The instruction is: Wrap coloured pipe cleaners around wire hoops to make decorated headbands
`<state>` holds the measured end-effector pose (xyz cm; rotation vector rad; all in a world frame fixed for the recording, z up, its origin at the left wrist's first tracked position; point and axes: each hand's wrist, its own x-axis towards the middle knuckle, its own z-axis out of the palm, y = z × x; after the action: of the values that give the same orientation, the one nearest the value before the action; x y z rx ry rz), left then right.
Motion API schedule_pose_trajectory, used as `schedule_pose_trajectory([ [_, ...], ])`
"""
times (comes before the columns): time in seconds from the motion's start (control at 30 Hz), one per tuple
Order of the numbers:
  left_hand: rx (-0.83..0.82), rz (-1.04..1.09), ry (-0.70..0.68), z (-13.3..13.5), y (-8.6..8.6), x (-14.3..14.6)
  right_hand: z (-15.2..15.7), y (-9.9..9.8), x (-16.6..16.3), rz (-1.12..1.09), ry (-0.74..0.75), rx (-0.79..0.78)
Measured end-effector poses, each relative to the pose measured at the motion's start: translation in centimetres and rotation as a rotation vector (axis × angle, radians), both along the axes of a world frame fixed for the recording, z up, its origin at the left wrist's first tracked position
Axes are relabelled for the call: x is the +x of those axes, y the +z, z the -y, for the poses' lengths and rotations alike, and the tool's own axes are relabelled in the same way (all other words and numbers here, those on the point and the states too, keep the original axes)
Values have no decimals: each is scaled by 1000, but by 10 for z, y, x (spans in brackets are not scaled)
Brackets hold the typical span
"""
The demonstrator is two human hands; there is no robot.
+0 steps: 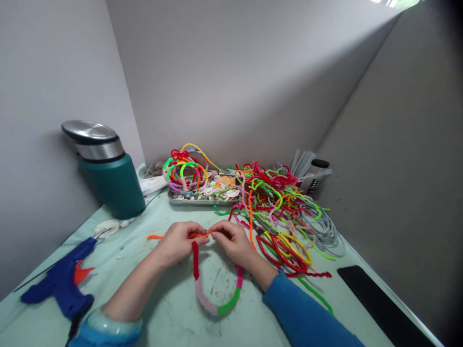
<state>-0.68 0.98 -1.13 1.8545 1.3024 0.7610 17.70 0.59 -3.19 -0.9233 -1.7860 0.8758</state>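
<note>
Between my two hands an orange pipe cleaner (155, 237) is pinched. My left hand (181, 242) is closed on it, its loose end sticking out to the left past the hand. With thumb and fingers together, my right hand (233, 241) grips the same orange strand where the fingertips of both hands nearly meet. Below them hangs a curved band (227, 304) wound in red, pink, green and magenta sections. The band's red end is by my left fingers; its magenta end passes behind my right hand.
A tangled heap of pipe cleaners (275, 188) and scissors with red and yellow handles (304, 260) lie right. Behind is a metal tray (202, 202) of shells and coloured loops (184, 166). Left are a green bottle (112, 185) and blue glue gun (68, 279); a black slab (376, 299) lies right.
</note>
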Motion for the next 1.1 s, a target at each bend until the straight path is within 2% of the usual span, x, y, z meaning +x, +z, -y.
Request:
schedule_pose_trajectory([
  [0.37, 140, -122, 82, 0, 16, -7, -2, -1, 2, 36, -12, 7],
  [0.67, 242, -359, -52, 4, 13, -4, -4, -5, 1, 56, -11, 10],
  [0.77, 298, -362, -96, 6, 15, -3, -4, -5, 1, 80, -9, 21],
  [0.9, 366, -326, -86, 8, 16, -1, -3, -5, 1, 104, -5, 26],
  [1.1, 356, -243, -81, 7, 14, 0, -2, -4, 1, 115, 22, 10],
])
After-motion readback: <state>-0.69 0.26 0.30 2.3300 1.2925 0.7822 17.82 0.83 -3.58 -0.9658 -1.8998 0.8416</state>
